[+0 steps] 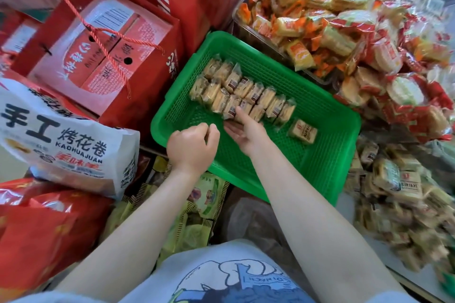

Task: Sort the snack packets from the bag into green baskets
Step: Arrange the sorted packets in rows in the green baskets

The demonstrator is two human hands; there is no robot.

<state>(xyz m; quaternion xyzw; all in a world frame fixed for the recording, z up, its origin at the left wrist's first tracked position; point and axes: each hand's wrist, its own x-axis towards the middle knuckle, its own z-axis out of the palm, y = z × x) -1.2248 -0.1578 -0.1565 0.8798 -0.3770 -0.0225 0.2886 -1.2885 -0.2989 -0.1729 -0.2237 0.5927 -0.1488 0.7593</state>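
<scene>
A green mesh basket [327, 162] lies in the middle, tilted. Inside it, two rows of small clear-wrapped biscuit packets [248, 92] stand side by side. One loose packet [303, 131] lies flat to their right. My right hand [246, 130] reaches into the basket, palm up, its fingertips touching the near end of the rows. My left hand [193, 146] hovers over the basket's left rim with the fingers curled in and nothing visible in them. The white snack bag [64, 140] with black lettering lies to the left.
Red gift boxes [103, 51] with rope handles stack at the left and back. A heap of orange and red packets [344, 22] fills a clear tray at the upper right. More beige packets [398, 202] pile at the right. Green-yellow bags [197, 206] lie below the basket.
</scene>
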